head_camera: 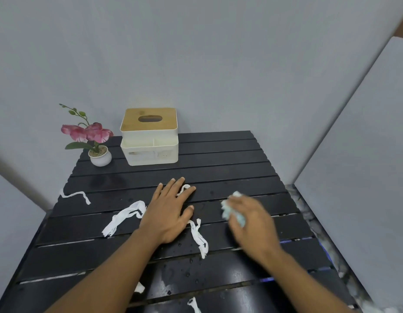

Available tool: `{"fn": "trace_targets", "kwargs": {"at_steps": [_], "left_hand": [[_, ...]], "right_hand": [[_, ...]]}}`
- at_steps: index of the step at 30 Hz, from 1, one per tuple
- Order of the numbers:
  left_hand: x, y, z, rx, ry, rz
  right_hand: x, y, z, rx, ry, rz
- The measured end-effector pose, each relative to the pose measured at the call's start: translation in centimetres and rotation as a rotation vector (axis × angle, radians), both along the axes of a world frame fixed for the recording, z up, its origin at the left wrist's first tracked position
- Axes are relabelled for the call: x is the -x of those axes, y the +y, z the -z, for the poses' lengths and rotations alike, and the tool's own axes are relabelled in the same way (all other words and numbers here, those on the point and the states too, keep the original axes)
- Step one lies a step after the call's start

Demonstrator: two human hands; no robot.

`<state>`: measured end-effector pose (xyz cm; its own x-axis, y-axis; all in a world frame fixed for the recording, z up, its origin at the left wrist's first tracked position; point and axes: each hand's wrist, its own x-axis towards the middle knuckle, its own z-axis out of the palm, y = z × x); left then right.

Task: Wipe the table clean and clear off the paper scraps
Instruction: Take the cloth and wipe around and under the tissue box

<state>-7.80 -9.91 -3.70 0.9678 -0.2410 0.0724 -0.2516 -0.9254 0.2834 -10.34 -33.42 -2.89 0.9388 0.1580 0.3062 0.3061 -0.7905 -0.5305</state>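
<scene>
Scraps of white paper lie scattered over the black slatted table (230, 159): one long strip (122, 219) left of the left hand (167, 213), a thin one (75, 196) at the left edge, another strip (199, 237) just by the thumb, and small bits (193, 303) near the front edge. The left hand lies flat, fingers spread and released, over a small scrap (184, 188). The right hand (250, 219) (blurred) is clenched around a crumpled pale tissue (232, 210) on the wet slats. A tissue box (149, 136) and a potted flower (93, 141) stand at the back.
</scene>
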Motion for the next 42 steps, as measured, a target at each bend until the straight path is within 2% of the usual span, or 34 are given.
{"fn": "trace_targets", "kwargs": {"at_steps": [3,6,8,12,14,16,20,22,25,30,34,36,38,42], "left_hand": [[-0.1,-0.2,0.0,0.002,-0.012,-0.008],[-0.1,-0.2,0.0,0.003,-0.015,-0.011],[-0.2,-0.3,0.0,0.020,-0.024,-0.013],[-0.1,-0.2,0.1,0.030,-0.028,-0.017],[0.0,-0.1,0.2,0.028,-0.020,-0.016],[0.0,0.0,0.2,0.024,-0.017,-0.010],[-0.2,-0.1,0.0,0.026,-0.029,-0.018],[-0.2,-0.2,0.0,0.025,-0.035,-0.017],[-0.3,-0.2,0.1,0.016,-0.042,-0.019],[0.0,-0.4,-0.1,0.067,-0.044,-0.021],[-0.4,0.3,-0.3,0.309,-0.029,-0.143],[-1.3,0.5,-0.4,0.269,-0.018,-0.155],[-2.8,0.5,-0.7,0.165,-0.028,-0.111],[-5.7,0.0,-0.6,0.035,-0.021,-0.023]], "right_hand": [[-5.6,-4.2,0.5,0.097,0.016,0.295],[-8.9,-4.0,0.3,0.166,0.067,0.403],[-9.1,-1.3,0.0,0.175,0.051,0.347],[-5.2,4.7,-0.2,0.099,0.050,-0.023],[-2.5,5.5,-0.4,0.087,0.083,-0.165],[-1.2,3.8,-0.5,0.052,0.085,-0.183],[-4.2,-2.5,-0.4,-0.033,0.008,0.139],[-7.1,-4.8,-0.6,0.015,0.015,0.290],[-10.1,-4.7,-0.4,0.140,0.064,0.359],[-10.0,2.6,-0.8,0.170,0.017,0.183],[-6.0,6.7,-0.5,0.133,0.035,-0.114],[-4.3,5.5,-0.6,0.097,0.067,-0.201],[-4.0,2.9,-0.3,0.093,0.043,-0.147],[-8.2,-3.2,0.1,0.081,-0.018,0.206]]}}
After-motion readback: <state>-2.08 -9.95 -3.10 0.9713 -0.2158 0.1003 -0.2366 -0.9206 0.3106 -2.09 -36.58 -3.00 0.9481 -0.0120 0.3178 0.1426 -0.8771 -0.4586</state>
